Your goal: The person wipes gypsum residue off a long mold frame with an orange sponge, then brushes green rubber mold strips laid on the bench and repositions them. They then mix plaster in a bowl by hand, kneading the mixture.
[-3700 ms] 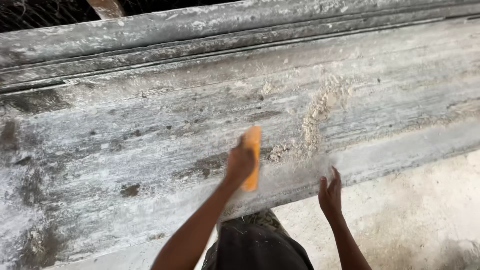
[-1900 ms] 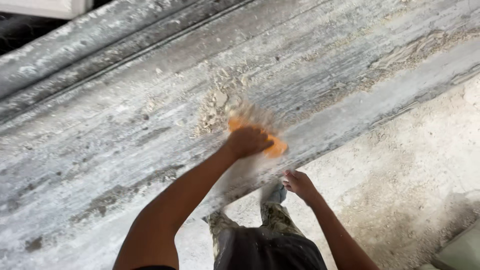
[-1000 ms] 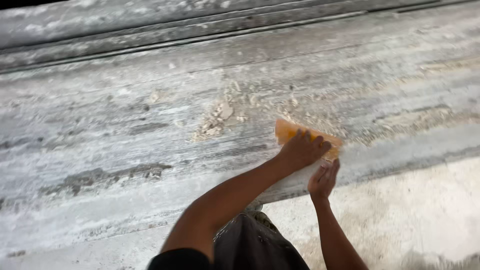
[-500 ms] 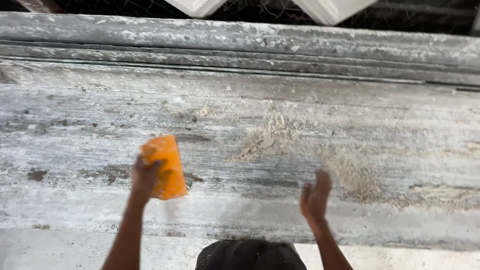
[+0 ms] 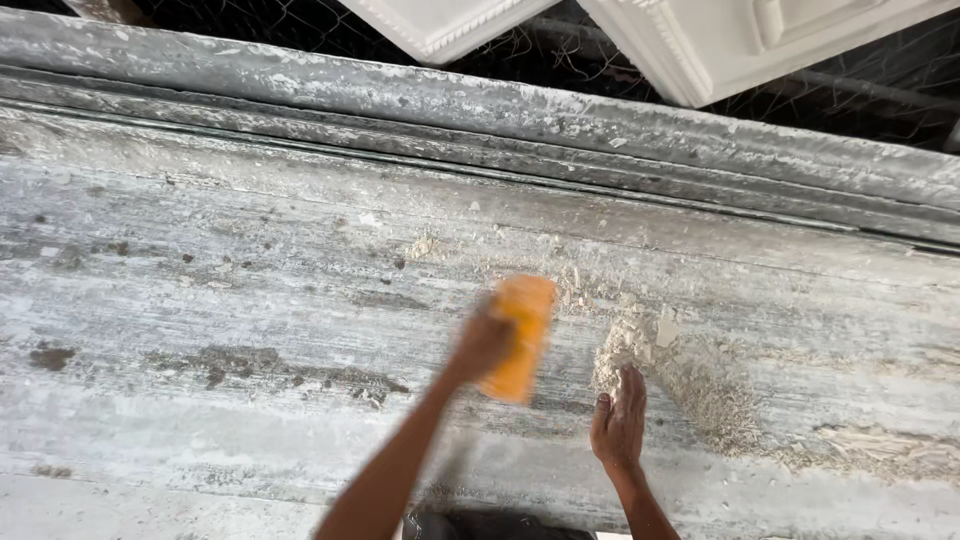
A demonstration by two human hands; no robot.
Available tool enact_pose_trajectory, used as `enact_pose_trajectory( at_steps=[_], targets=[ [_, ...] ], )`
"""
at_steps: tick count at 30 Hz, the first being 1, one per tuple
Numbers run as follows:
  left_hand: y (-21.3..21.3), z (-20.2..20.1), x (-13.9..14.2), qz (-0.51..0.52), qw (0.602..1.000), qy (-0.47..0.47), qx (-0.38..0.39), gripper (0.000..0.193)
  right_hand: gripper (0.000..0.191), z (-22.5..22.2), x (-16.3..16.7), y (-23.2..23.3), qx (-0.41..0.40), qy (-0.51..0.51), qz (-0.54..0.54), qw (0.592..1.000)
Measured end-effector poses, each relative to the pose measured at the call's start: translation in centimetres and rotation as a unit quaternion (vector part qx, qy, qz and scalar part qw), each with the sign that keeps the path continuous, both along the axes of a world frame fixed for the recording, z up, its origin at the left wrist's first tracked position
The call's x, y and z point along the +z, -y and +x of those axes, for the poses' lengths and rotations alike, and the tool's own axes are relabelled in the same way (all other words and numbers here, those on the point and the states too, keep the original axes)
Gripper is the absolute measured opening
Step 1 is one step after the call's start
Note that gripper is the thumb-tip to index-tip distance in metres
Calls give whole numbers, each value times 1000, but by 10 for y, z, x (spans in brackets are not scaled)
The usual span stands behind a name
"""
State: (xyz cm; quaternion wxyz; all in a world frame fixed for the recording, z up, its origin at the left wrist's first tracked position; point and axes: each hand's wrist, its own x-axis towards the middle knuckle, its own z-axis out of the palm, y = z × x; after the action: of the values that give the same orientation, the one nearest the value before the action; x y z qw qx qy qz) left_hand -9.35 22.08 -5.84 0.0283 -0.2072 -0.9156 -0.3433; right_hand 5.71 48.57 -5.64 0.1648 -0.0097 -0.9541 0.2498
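Note:
My left hand [image 5: 482, 343] grips a flat orange scraper [image 5: 518, 335], blurred with motion, against the long grey dusty slab [image 5: 230, 290]. Just right of the scraper lies a heap of pale crumbled plaster debris [image 5: 650, 350]. My right hand [image 5: 620, 425] rests on the slab with its fingers together, fingertips touching the lower edge of that heap and holding nothing.
More pale crumbs trail off to the right [image 5: 880, 450]. A raised grooved rim [image 5: 500, 120] runs along the slab's far side. Behind it is wire mesh [image 5: 600, 70] and two white moulded panels [image 5: 740, 35]. Dark patches [image 5: 270, 365] mark the slab at the left.
My left hand has swept the orange scraper from the left side to the right, up to the debris heap. My right hand has come down flat onto the slab by the heap.

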Motion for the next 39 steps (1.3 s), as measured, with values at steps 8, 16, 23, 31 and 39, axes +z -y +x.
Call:
enact_pose_trajectory(
  at_steps=[8, 16, 23, 31, 39],
  targets=[
    [326, -59, 52, 270, 888, 231, 292, 45, 66, -3, 3, 13, -28, 65, 35, 997],
    [15, -67, 9, 293, 888, 286, 208, 45, 63, -9, 4, 10, -17, 50, 18, 998],
    [48, -71, 51, 91, 985, 120, 83, 29, 57, 23, 10, -61, -111, 54, -112, 986],
    [102, -88, 18, -191, 897, 51, 395, 52, 51, 100, 15, -173, -185, -12, -33, 982],
    [-318, -46, 61, -53, 988, 125, 68, 25, 50, 9, 16, -221, -53, -10, -102, 993]
  ],
)
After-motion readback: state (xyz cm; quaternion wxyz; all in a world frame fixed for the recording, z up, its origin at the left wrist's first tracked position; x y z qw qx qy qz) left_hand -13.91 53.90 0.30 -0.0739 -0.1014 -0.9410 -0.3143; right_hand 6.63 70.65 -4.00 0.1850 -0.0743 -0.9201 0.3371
